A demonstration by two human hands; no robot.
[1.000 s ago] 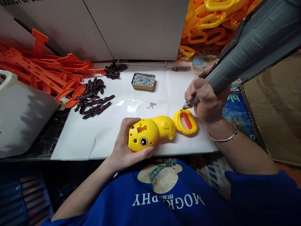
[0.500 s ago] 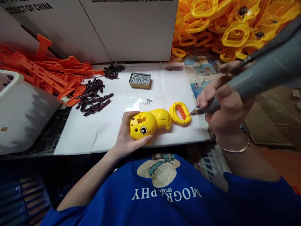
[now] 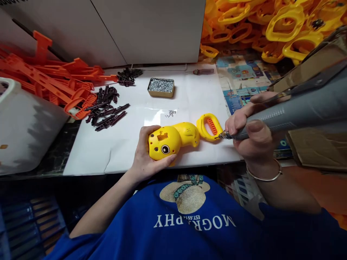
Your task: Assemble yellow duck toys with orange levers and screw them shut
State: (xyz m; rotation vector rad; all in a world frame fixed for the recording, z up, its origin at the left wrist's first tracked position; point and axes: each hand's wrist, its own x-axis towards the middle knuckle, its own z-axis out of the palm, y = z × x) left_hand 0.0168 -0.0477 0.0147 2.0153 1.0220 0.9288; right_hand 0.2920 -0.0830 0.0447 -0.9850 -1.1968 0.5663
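My left hand (image 3: pixel 145 155) is wrapped round the head end of a yellow plastic toy (image 3: pixel 187 133), which has an eye sticker, screw holes and a square recess facing up. The toy lies on the white sheet; its looped handle (image 3: pixel 199 124) with an orange ribbed grip points right. In my right hand (image 3: pixel 252 133) is a grey electric screwdriver (image 3: pixel 287 112), held tilted with its bit down and to the left. The bit's tip is at the lower right of the handle loop; whether it sits in a screw hole is too small to tell.
A tin of small screws (image 3: pixel 161 86) stands behind the toy, with loose screws (image 3: pixel 171 113) nearer. Dark plastic parts (image 3: pixel 111 117) and orange parts (image 3: pixel 54 79) lie left, beside a white bin (image 3: pixel 32 126). A hand screwdriver (image 3: pixel 203 72) lies behind. Yellow shells (image 3: pixel 235 32) are piled back right.
My right hand and the electric screwdriver have come slightly lower, and the bit now meets the handle's lower right edge. My left hand keeps its hold on the toy. The view has shifted slightly.
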